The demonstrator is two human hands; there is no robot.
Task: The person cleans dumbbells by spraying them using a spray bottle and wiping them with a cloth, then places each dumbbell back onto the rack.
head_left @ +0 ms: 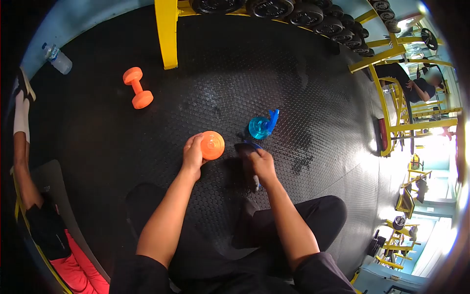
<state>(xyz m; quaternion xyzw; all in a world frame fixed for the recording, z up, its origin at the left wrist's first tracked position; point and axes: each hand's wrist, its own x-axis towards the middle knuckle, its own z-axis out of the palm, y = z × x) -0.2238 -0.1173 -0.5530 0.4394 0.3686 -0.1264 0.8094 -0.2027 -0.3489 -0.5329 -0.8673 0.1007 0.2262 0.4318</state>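
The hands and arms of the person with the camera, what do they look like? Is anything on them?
The left hand and the right hand are bare, with no gloves. No watch or bracelet shows. Plain, dark sleeves, almost black, stop partway up the arms.

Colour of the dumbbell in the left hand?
Orange: the dumbbell in the left hand shows best in the head view.

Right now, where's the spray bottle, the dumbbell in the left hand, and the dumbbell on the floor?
Spray bottle [258, 128]: head view, on its blue body.
Held dumbbell [213, 145]: head view, on its round end.
Floor dumbbell [137, 87]: head view, on its handle.
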